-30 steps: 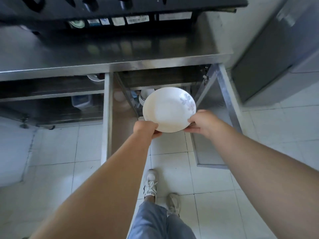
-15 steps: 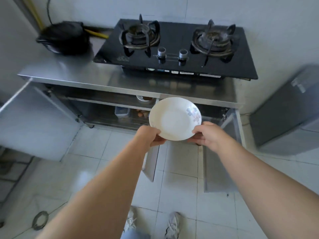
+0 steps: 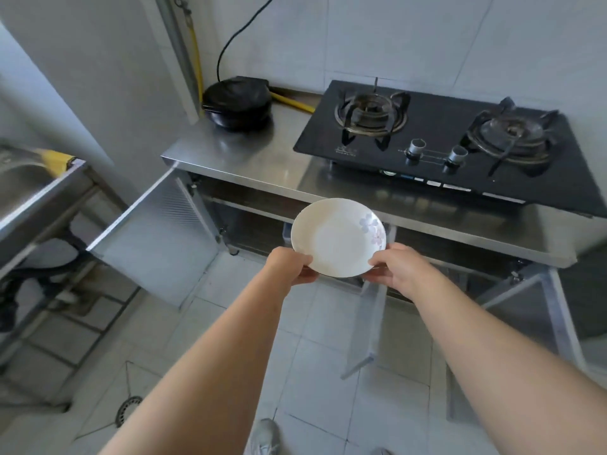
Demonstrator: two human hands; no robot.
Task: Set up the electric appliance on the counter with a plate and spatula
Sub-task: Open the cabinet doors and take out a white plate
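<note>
A white plate (image 3: pixel 335 236) with a pale flower print is held in the air in front of the steel counter (image 3: pixel 249 152), just below its front edge. My left hand (image 3: pixel 290 266) grips the plate's near-left rim and my right hand (image 3: pixel 392 269) grips its near-right rim. A black round electric appliance (image 3: pixel 238 103), lid shut, sits at the counter's back left corner with a black cord running up the wall. No spatula is in view.
A black two-burner gas stove (image 3: pixel 450 142) fills the counter's right side. Cabinet doors below stand open: one swung left (image 3: pixel 154 238), one narrow door (image 3: pixel 366 326) in the middle, another at right (image 3: pixel 538 323). A steel sink (image 3: pixel 29 182) is at the far left. White tiled floor lies below.
The view has swung up and left from the open cabinet to the counter top. The plate, held in both hands, has come out of the cabinet and risen toward counter height.
</note>
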